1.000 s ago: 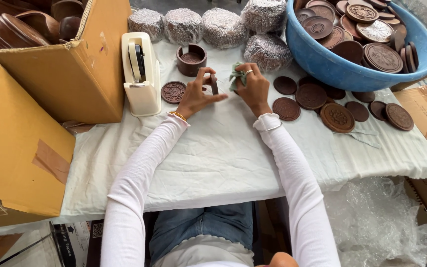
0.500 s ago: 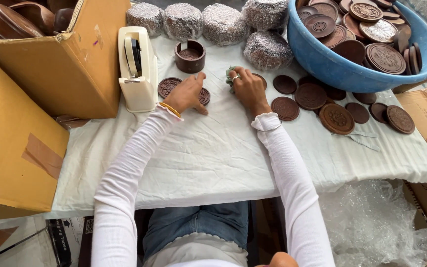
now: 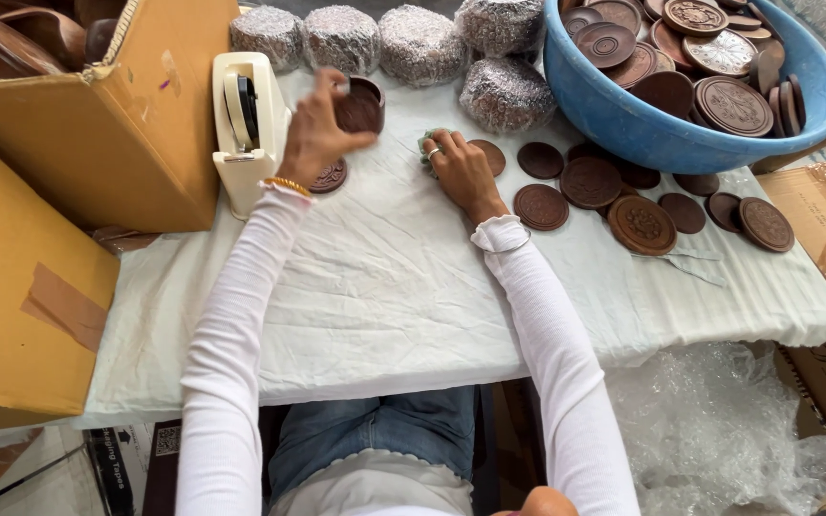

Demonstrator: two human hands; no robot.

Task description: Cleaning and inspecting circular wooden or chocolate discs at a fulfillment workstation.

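Observation:
My left hand (image 3: pixel 315 132) reaches up past a flat carved brown disc (image 3: pixel 329 178) toward a small round brown wooden box (image 3: pixel 362 103) and touches its side; the hand is blurred. My right hand (image 3: pixel 463 170) rests on the white cloth (image 3: pixel 375 287), fingers closed on a small green cloth (image 3: pixel 425 143), next to another brown disc (image 3: pixel 488 156). A cream tape dispenser (image 3: pixel 246 124) stands just left of my left hand.
A blue basin (image 3: pixel 642 124) full of carved brown discs sits at the back right, with several loose discs (image 3: pixel 641 223) on the table before it. Several foil-wrapped bundles (image 3: pixel 421 43) line the back. Cardboard boxes (image 3: pixel 78 124) stand at the left. Bubble wrap (image 3: pixel 719 430) lies below right.
My left hand moved from the disc on the table up to the small round box. My right hand stayed in place with the green cloth.

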